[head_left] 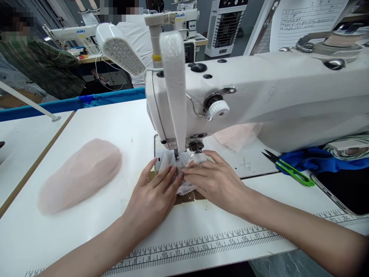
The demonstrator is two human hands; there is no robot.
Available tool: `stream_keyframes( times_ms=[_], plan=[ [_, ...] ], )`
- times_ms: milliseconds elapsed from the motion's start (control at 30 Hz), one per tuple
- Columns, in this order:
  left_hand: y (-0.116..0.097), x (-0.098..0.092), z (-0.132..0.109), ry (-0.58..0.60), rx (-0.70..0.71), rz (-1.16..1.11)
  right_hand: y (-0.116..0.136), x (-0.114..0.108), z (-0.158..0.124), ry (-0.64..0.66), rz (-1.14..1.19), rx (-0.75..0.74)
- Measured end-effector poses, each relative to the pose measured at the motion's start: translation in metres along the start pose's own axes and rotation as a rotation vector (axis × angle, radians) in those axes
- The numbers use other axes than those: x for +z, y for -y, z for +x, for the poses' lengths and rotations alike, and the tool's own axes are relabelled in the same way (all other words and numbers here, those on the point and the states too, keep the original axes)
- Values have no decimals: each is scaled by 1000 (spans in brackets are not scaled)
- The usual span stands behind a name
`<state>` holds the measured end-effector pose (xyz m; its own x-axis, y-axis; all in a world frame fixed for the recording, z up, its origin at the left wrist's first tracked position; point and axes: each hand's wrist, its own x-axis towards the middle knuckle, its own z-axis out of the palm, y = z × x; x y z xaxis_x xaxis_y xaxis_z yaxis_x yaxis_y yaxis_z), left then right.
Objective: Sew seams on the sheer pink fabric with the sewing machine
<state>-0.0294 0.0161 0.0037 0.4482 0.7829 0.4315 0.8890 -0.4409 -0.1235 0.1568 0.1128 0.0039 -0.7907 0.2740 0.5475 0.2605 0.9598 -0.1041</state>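
A small piece of sheer whitish fabric (186,188) lies under the presser foot (176,154) of a white sewing machine (253,88). My left hand (154,192) rests flat on the fabric's left side, its fingers stretched and apart, the fingertips close to the foot. From the right, my right hand (217,181) has its fingertips pressed together on the same fabric, just beside the needle area; its thumb is mostly hidden. Left of my hands lies a pale pink sheer fabric piece (82,175), and another pink piece (236,136) sits behind the machine's needle end.
Green-handled scissors (291,169) lie on a blue cloth (314,159) at right, near a phone (346,188). A ruler strip (190,250) runs along the table's front edge. A lamp (122,48) hangs beside the machine head. Two people sit beyond, near other sewing machines.
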Motion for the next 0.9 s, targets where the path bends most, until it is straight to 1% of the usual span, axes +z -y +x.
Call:
stream_keyframes(
  times_ms=[233, 467, 567, 667, 767, 833, 900],
  plan=[
    [9, 6, 5, 3, -20, -21, -8, 3, 6, -3, -43, 0],
    [18, 12, 11, 3, -55, -40, -16, 10, 9, -2, -111, 13],
    [16, 8, 11, 13, -75, -47, -14, 11, 10, -47, -126, -13],
    [11, 1, 8, -5, -97, -2, -9, 9, 9, -76, -120, -92],
    [10, -6, 7, -30, -66, 57, -6, 8, 6, -79, -104, -130],
    [11, -7, 8, -11, -35, 65, -6, 8, 5, -69, -89, -114],
    [15, -8, 10, 45, -68, 18, -7, 7, 4, -67, -72, -88]
  ],
)
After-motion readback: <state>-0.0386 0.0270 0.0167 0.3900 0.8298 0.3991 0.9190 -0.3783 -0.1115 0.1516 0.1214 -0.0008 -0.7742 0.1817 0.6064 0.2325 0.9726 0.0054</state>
